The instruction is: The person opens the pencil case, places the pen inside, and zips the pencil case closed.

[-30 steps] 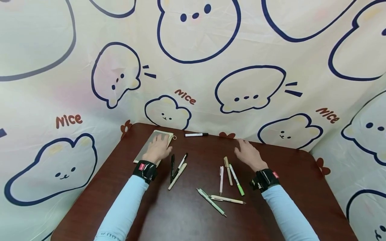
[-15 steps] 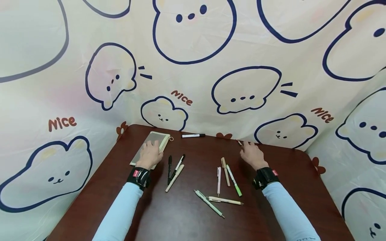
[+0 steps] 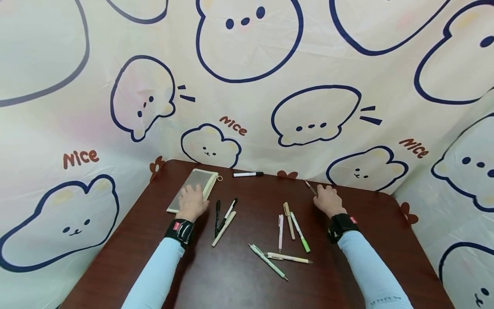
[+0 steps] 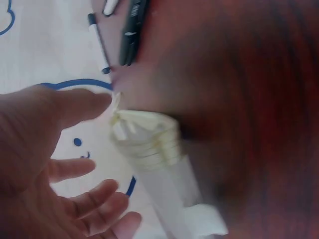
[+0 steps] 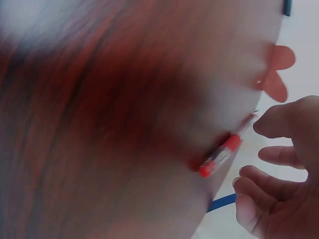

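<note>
In the head view my left hand (image 3: 191,203) is at the pale zippered pouch (image 3: 194,182) with a translucent panel, at the table's far left. The left wrist view has the fingers spread beside the pouch (image 4: 164,164), gripping nothing. At the far edge my right hand (image 3: 329,201) is by a slim pen-like thing (image 3: 309,186). Up close in the right wrist view, this thing (image 5: 222,155) is red and white with a thin tip. Thumb and loosely bent fingers of the right hand (image 5: 294,169) stand apart from it there; contact is not visible.
A black-capped white marker (image 3: 247,174) lies along the back edge. Several pens lie about: a black pen (image 3: 218,218) and a beige pen (image 3: 224,229) left of centre, a green-tipped pen (image 3: 300,231), a pink pen (image 3: 280,231) and a mint pen (image 3: 268,262) further right. Printed cloth walls stand behind the table.
My right hand has moved right and slightly nearer, uncovering the red pen-like thing. The left hand has drawn back a little along the pouch. The view has shifted slightly.
</note>
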